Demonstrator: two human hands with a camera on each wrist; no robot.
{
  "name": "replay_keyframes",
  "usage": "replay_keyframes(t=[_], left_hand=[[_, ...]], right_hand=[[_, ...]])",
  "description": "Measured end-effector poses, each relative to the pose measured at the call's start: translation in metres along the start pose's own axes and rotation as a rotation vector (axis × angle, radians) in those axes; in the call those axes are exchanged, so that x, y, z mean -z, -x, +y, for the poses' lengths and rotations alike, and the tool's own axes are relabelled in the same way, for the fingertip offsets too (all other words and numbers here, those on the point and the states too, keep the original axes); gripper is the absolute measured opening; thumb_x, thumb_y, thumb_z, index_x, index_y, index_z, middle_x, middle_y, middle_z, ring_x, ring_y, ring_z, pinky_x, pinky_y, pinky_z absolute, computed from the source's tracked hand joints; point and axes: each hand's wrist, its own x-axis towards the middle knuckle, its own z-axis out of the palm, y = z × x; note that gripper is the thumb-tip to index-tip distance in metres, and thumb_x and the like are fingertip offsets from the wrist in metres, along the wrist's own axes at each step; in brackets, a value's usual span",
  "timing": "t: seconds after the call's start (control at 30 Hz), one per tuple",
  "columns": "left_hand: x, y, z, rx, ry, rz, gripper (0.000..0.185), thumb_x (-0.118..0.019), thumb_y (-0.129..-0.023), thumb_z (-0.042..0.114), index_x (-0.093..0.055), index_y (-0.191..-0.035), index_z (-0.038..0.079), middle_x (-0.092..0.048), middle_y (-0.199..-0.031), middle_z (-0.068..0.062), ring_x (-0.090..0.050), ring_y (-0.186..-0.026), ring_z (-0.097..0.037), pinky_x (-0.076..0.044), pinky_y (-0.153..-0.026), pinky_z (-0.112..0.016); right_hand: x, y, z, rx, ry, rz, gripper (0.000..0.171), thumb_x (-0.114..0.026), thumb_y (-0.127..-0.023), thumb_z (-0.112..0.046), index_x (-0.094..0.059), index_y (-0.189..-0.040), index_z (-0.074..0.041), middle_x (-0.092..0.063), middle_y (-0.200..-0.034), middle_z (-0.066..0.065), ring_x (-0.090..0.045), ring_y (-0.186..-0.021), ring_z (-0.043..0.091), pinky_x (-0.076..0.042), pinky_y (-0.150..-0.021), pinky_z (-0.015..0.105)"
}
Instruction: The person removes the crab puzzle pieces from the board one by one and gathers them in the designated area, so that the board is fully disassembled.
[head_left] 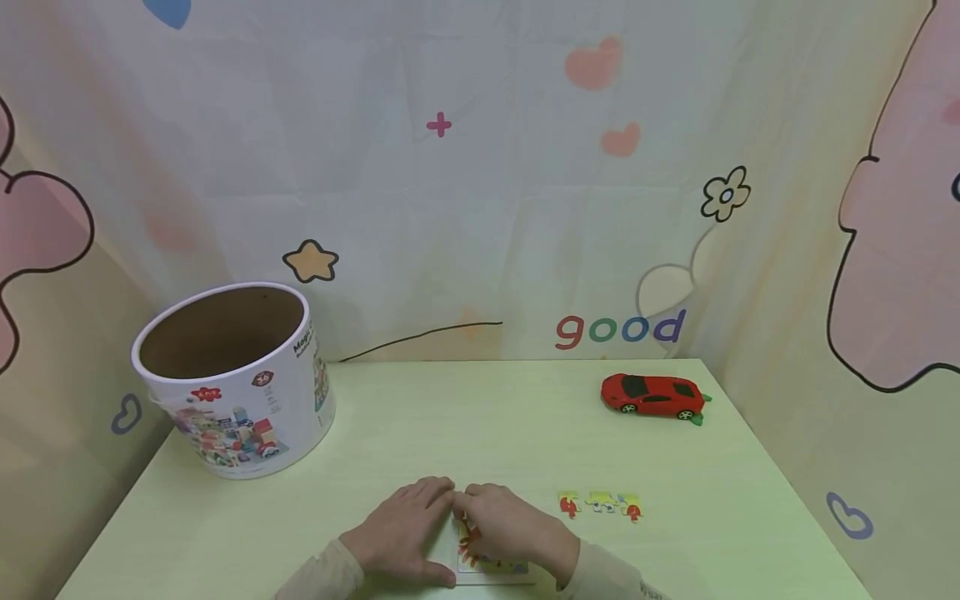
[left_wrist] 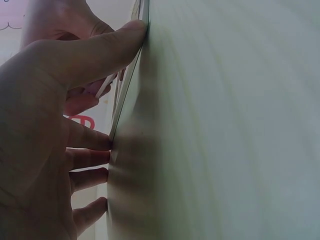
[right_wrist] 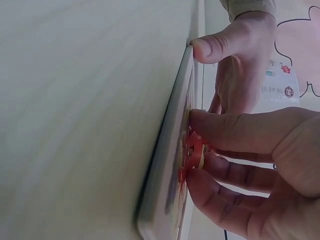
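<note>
A small puzzle board [head_left: 495, 580] with a pale frame and a colourful picture lies near the table's front edge. My left hand [head_left: 401, 533] rests along its left side with the fingers spread and the thumb [left_wrist: 132, 31] on the frame near a corner. Over the board, my right hand [head_left: 510, 521] pinches a red and yellow puzzle piece [right_wrist: 196, 152], tilted up from the picture, as the right wrist view shows. The right hand hides much of the picture in the head view. Several loose puzzle pieces [head_left: 602, 502] lie in a row right of the board.
A large white bucket [head_left: 247, 425] with toy-block pictures stands at the back left of the table [head_left: 450, 425]. Towards the back right sits a red toy car [head_left: 652, 396], with something green behind its tail. A printed curtain [head_left: 420, 208] hangs around the back and sides.
</note>
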Motion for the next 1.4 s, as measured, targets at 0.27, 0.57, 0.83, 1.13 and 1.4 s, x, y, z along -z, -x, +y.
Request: replay_keyframes(t=[0.27, 0.57, 0.83, 1.13, 1.4], left_hand=[[0.0023, 0.0002, 0.0019, 0.012, 0.007, -0.010, 0.096, -0.053, -0.074, 0.082, -0.041, -0.142, 0.016, -0.040, -0.148, -0.007, -0.038, -0.138, -0.026, -0.038, -0.112, -0.047], [0.0013, 0.0002, 0.0007, -0.016, -0.015, 0.023, 0.094, -0.053, -0.075, 0.082, -0.043, -0.140, 0.015, -0.043, -0.145, -0.008, -0.041, -0.135, -0.027, -0.041, -0.109, -0.048], [0.0014, -0.0002, 0.0014, -0.012, -0.018, 0.007, 0.095, -0.051, -0.075, 0.083, -0.042, -0.141, 0.014, -0.042, -0.146, -0.008, -0.041, -0.135, -0.026, -0.041, -0.109, -0.047], [0.0009, -0.0005, 0.0011, -0.013, -0.023, 0.012, 0.094, -0.052, -0.075, 0.083, -0.043, -0.140, 0.014, -0.042, -0.146, -0.008, -0.041, -0.135, -0.026, -0.041, -0.110, -0.047], [0.0015, -0.0007, 0.0014, -0.005, -0.040, -0.002, 0.101, -0.051, -0.075, 0.084, -0.043, -0.142, 0.008, -0.042, -0.147, -0.008, -0.040, -0.136, -0.025, -0.040, -0.111, -0.045]], right_hand=[[0.0030, 0.0023, 0.0030, 0.021, -0.021, 0.028, 0.031, -0.082, -0.076, -0.017, -0.061, -0.098, -0.022, -0.054, -0.082, -0.013, -0.047, -0.072, 0.001, -0.046, -0.078, 0.021], [0.0039, 0.0022, 0.0011, 0.042, -0.004, 0.046, 0.035, -0.079, -0.073, -0.008, -0.061, -0.100, -0.021, -0.054, -0.081, -0.013, -0.046, -0.071, 0.001, -0.045, -0.072, 0.018], [0.0048, 0.0034, 0.0017, 0.042, -0.015, 0.040, 0.044, -0.081, -0.071, -0.009, -0.063, -0.110, -0.018, -0.055, -0.084, -0.013, -0.046, -0.071, 0.000, -0.045, -0.073, 0.018], [0.0040, 0.0034, 0.0063, 0.051, -0.050, 0.043, 0.033, -0.079, -0.072, -0.010, -0.061, -0.097, -0.021, -0.052, -0.079, -0.013, -0.045, -0.069, 0.001, -0.041, -0.069, 0.016], [0.0089, 0.0099, 0.0097, 0.039, -0.073, 0.049, 0.030, -0.080, -0.073, -0.012, -0.067, -0.099, -0.019, -0.057, -0.084, -0.012, -0.046, -0.072, -0.001, -0.044, -0.066, 0.013]])
